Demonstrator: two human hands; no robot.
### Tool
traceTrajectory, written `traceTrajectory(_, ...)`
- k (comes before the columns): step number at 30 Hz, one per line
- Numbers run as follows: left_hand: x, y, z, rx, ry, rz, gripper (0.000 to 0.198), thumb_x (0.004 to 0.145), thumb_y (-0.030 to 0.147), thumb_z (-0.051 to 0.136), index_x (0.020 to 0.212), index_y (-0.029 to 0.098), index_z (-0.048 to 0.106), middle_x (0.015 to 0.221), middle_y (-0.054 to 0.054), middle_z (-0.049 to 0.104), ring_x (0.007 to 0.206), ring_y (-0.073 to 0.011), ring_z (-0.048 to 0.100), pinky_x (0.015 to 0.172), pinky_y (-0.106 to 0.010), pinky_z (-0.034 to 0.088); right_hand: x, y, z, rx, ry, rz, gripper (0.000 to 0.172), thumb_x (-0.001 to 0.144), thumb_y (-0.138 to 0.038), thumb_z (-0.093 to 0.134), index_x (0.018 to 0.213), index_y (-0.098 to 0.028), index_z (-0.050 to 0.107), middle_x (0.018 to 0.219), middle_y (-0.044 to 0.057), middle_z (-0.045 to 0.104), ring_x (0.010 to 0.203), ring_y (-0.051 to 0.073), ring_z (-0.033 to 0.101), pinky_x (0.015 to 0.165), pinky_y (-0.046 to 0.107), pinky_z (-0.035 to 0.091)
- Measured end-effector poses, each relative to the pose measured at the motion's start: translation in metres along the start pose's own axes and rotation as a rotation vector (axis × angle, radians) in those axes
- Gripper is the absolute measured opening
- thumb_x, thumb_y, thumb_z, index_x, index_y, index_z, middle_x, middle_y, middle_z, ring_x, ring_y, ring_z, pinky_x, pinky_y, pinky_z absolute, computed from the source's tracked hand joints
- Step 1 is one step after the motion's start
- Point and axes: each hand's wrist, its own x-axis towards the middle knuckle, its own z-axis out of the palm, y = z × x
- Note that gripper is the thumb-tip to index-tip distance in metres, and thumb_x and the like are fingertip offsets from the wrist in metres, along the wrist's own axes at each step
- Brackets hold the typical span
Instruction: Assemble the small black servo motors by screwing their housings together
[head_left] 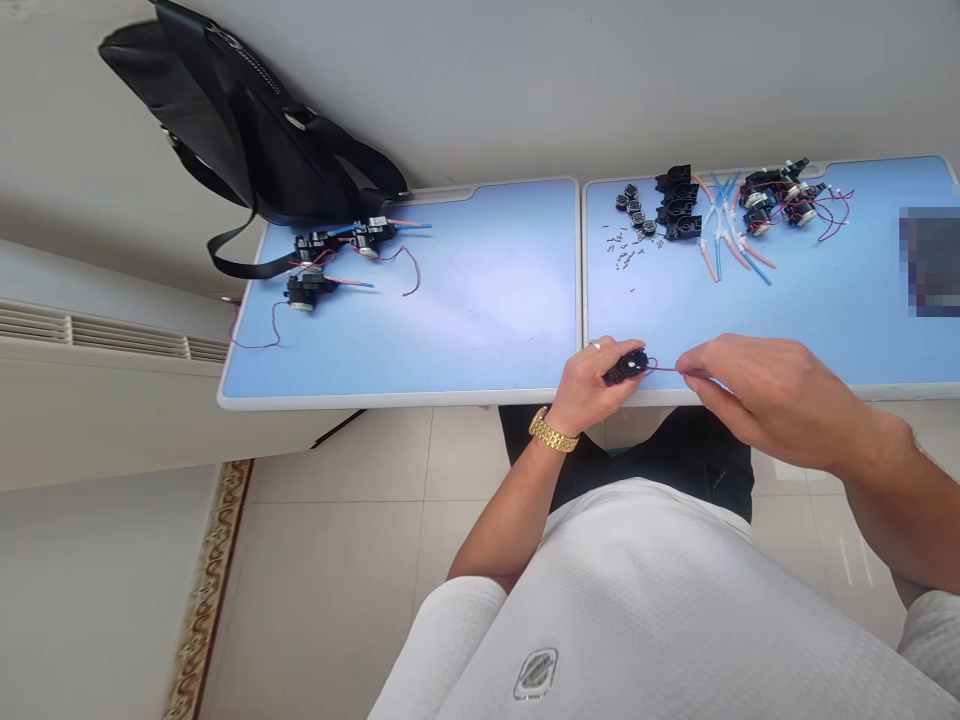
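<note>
Near the front edge of the table, my left hand (592,382) is closed around a small black plastic assembly (628,367). A thin red wire loops out from its right side. My right hand (780,395) pinches a screwdriver (665,369); only its slim shaft shows, pointing left at the assembly, and the handle is hidden in my fingers. From this view I cannot tell whether the tip touches a screw.
Loose screws (624,250), small round black parts (636,212), black housings (679,205) and blue and pink tubes (724,225) lie at the back. Wired assemblies (761,205) sit beyond them; similar units (304,290) lie far left, by a black bag (247,120).
</note>
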Motion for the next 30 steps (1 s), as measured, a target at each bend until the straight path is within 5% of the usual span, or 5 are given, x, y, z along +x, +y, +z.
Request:
traceTrajectory(9,-0.0001,-0.0002,-0.0018,-0.021,-0.029,-0.039,0.029,0.108,0.041,0.080,0.129,0.021,0.082,0.098,-0.005,0.082,0.085,-0.0175,0.074,0.080,-0.032,0.061,0.0004,-0.0047,0.0045,-0.166,-0.038,0.134,0.043,0.124,-0.042,0.049,0.092,-0.022,0.068,0.066,-0.001,0.069,0.058,0.017,0.060,0.058,0.034,0.032)
traceTrajectory(17,0.0001,-0.0007,-0.0011,-0.019,-0.027,-0.040,0.029,0.108,0.041,0.082,0.129,0.022,0.081,0.097,-0.005,0.082,0.085,-0.0174,0.075,0.078,-0.031,0.060,0.0046,-0.0057,0.0035,-0.032,-0.029,0.125,0.024,0.119,-0.027,0.049,0.109,-0.020,0.069,0.091,0.004,0.081,0.075,0.019,0.071,0.071,0.035,0.046)
traceTrajectory(25,-0.0014,-0.0020,-0.0005,-0.004,-0.018,-0.024,0.029,0.108,0.041,0.080,0.130,0.021,0.081,0.097,-0.005,0.082,0.084,-0.0168,0.074,0.077,-0.030,0.059,0.0023,0.0006,0.0044,-0.171,0.001,0.215,0.045,0.122,-0.048,0.050,0.087,-0.023,0.066,0.059,-0.003,0.064,0.051,0.016,0.053,0.055,0.034,0.029)
traceTrajectory(30,-0.0016,-0.0020,-0.0005,-0.002,-0.023,-0.035,0.029,0.107,0.039,0.082,0.130,0.022,0.081,0.098,-0.005,0.082,0.084,-0.0167,0.074,0.078,-0.031,0.059,0.0021,-0.0020,0.0060,-0.085,0.005,0.239,0.026,0.120,-0.038,0.053,0.114,-0.021,0.071,0.084,0.003,0.081,0.073,0.021,0.074,0.066,0.034,0.041)
